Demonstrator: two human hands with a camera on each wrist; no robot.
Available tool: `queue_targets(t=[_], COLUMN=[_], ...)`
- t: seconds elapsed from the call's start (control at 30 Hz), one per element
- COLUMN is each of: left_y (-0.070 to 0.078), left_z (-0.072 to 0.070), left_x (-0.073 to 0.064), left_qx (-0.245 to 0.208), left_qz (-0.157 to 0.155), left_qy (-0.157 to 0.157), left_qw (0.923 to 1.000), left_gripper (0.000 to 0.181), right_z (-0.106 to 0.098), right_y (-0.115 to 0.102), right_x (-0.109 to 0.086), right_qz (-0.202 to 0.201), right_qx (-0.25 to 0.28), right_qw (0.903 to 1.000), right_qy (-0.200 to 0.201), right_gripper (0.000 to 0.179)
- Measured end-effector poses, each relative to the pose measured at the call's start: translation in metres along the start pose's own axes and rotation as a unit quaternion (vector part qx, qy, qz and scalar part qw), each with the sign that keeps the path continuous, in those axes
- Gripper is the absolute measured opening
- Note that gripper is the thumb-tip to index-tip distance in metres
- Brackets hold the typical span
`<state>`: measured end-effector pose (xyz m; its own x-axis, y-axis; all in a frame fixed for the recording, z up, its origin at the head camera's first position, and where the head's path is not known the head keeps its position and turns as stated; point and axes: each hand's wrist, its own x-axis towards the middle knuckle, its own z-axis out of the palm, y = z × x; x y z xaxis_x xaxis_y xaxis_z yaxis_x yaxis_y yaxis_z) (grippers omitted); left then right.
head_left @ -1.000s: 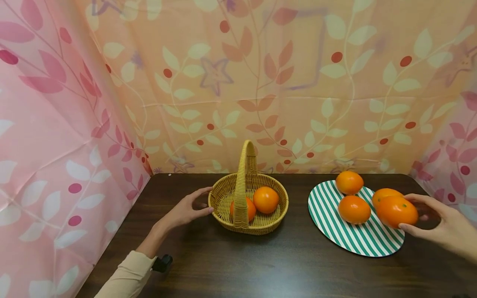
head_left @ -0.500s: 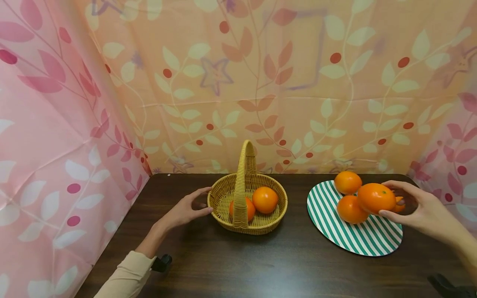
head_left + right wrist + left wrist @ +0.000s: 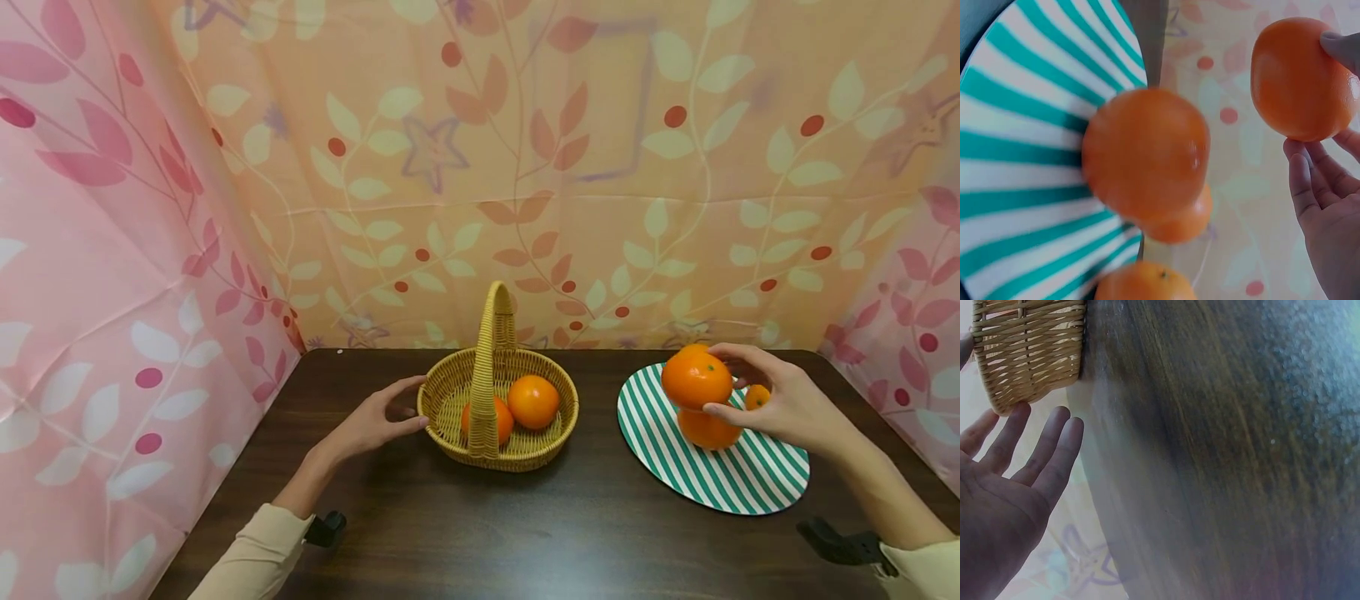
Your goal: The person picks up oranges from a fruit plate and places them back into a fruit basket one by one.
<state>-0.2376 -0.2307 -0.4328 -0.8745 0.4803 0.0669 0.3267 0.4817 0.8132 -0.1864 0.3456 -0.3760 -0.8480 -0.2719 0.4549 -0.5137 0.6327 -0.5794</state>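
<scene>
My right hand grips an orange between thumb and fingertips, lifted above a green-and-white striped oval plate. In the right wrist view, the thumb lies on one side of the held orange and the fingertips on the other. Below it on the plate sits another orange, partly covered. A third orange shows behind the hand, and one more peeks out past the held fruit. My left hand touches the left rim of a wicker basket with extended fingers. Two oranges lie inside it.
The basket's tall arched handle stands upright and partly hides one orange. Dark wooden table surface lies between basket and plate and in front of them. Patterned fabric hangs behind the table and along both sides.
My right hand has carried the orange leftward and up, from the plate's right side to over the oranges nearer its middle. The left hand stays at the basket rim.
</scene>
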Motion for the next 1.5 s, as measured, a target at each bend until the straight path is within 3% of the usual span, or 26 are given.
queue_targets(t=[0.43, 0.73, 1.17, 1.5], left_y=[0.001, 0.001, 0.001, 0.001], left_z=[0.000, 0.000, 0.000, 0.000], left_x=[-0.001, -0.001, 0.000, -0.001], left_qx=[0.001, 0.000, 0.001, 0.006], left_qz=[0.000, -0.003, -0.004, -0.002], left_qy=[-0.002, -0.002, -0.004, -0.001], left_qw=[1.0000, 1.0000, 1.0000, 1.0000], left_gripper=[0.070, 0.070, 0.070, 0.070], right_z=[0.037, 0.066, 0.100, 0.133], right_y=[-0.017, -0.022, -0.041, -0.053], right_x=[0.027, 0.043, 0.059, 0.067], right_qz=[-0.014, -0.074, -0.052, -0.088], right_qx=[0.053, 0.070, 0.128, 0.147], right_qw=[0.9975, 0.9936, 0.9868, 0.9786], right_qy=[-0.044, -0.049, -0.085, -0.113], right_gripper=[0.068, 0.071, 0.064, 0.065])
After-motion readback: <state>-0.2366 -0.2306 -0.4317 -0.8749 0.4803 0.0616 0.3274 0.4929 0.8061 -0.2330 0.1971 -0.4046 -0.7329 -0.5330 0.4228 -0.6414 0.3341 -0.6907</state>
